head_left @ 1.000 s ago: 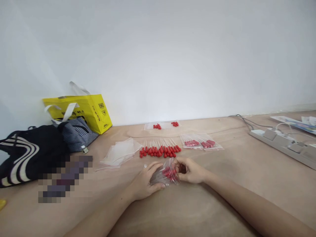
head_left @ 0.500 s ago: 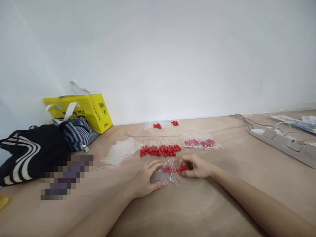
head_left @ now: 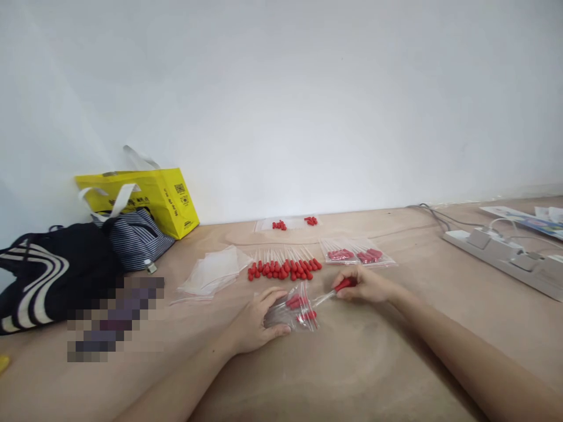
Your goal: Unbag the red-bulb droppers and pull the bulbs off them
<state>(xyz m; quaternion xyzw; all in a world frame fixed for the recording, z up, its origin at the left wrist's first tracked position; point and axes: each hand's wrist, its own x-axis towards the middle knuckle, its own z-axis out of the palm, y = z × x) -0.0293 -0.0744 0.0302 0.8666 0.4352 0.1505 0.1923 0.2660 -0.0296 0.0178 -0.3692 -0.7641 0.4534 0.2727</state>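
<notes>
My left hand (head_left: 255, 321) lies with fingers curled on a small clear zip bag (head_left: 294, 312) that holds several red-bulbed droppers, pinning it to the wooden table (head_left: 352, 363). My right hand (head_left: 365, 285) pinches the red bulb of one dropper (head_left: 334, 289), whose clear tube still points into the bag's mouth. A row of loose red-bulbed droppers (head_left: 284, 267) lies just beyond the bag.
Filled bags (head_left: 357, 254) lie behind my right hand, another (head_left: 294, 223) near the wall. Empty clear bags (head_left: 213, 273) are stacked at the left. A yellow bag (head_left: 147, 196) and dark bags (head_left: 65, 269) sit far left. A power strip (head_left: 505, 252) with cables lies right.
My right hand has moved right and away from the bag's mouth, drawing one dropper out by its bulb. The left hand has stayed on the bag.
</notes>
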